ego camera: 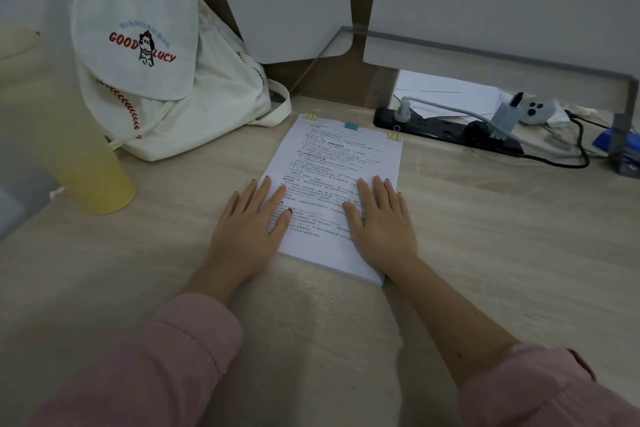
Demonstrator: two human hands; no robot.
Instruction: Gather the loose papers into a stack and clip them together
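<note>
A stack of printed white papers (332, 166) lies squared on the light wooden desk (485, 236). Three binder clips grip its far edge: a yellow clip (310, 116) at the left corner, a teal clip (351, 126) in the middle and a second yellow clip (395, 136) at the right corner. My left hand (249, 222) lies flat with straight fingers on the stack's left edge. My right hand (382, 218) rests flat on the stack's right side. Neither hand grips anything.
A white cloth backpack (156, 80) printed "GOOD LUCY" stands at the back left. A yellow tumbler (86, 156) is at the left. A black power strip (446, 130) with plugs and cables lies at the back right, under a clear riser (623, 121).
</note>
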